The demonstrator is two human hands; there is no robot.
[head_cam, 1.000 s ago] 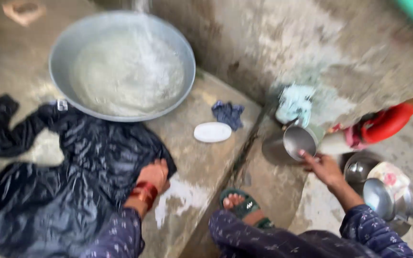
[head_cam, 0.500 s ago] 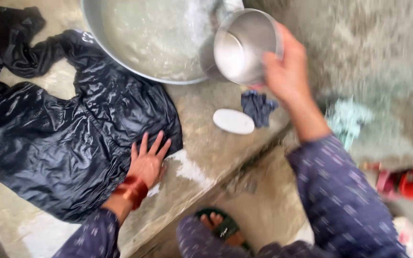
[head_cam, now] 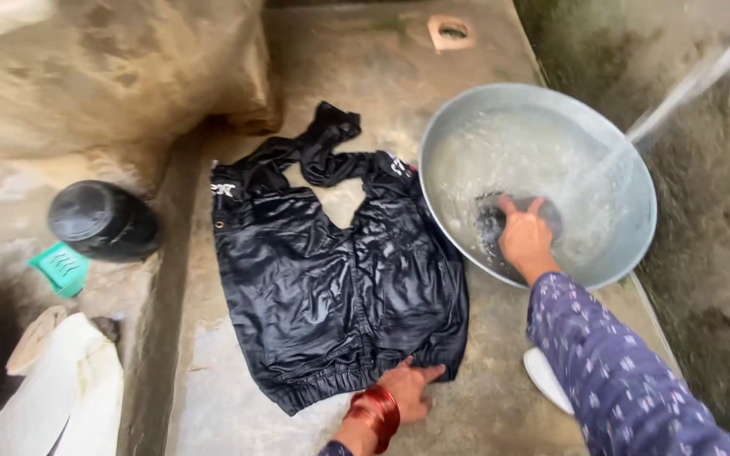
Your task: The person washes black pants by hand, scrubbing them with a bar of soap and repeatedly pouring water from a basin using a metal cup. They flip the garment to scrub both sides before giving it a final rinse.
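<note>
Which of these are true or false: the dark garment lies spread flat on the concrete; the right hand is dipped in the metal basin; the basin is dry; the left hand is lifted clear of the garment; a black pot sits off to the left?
1. The dark garment lies spread on the concrete slab. True.
2. The right hand is down in the metal basin, on a dark object under the water. True.
3. The basin is dry. False: it holds water, and a stream of water pours into it.
4. The left hand is lifted clear of the garment. False: its fingers rest on the garment's lower hem.
5. A black pot sits to the left. True.
</note>
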